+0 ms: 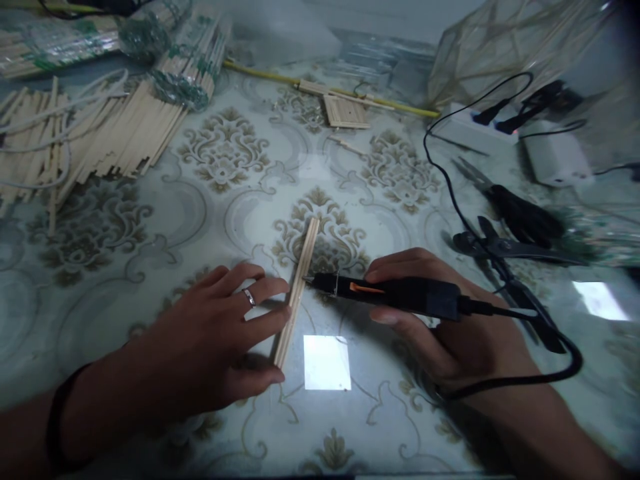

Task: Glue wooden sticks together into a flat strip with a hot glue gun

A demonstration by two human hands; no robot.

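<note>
A pale wooden stick (302,274) lies on the glass-topped patterned table (165,220), running from near me toward the far side. My left hand (220,340) rests flat beside it, fingers stretched out and fingertips pressing on the stick's left edge; a ring is on one finger. My right hand (450,333) is wrapped round a black corded tool with an orange switch (390,293). The tool's tip touches the stick's right edge about halfway along.
Heaps of wooden sticks (105,133) and wrapped bundles (185,63) fill the far left. A small stick panel (345,110) and a yellow rod lie at the back. Scissors (505,207), pliers (505,250), a power strip (475,130), a white adapter (555,160) and cables crowd the right.
</note>
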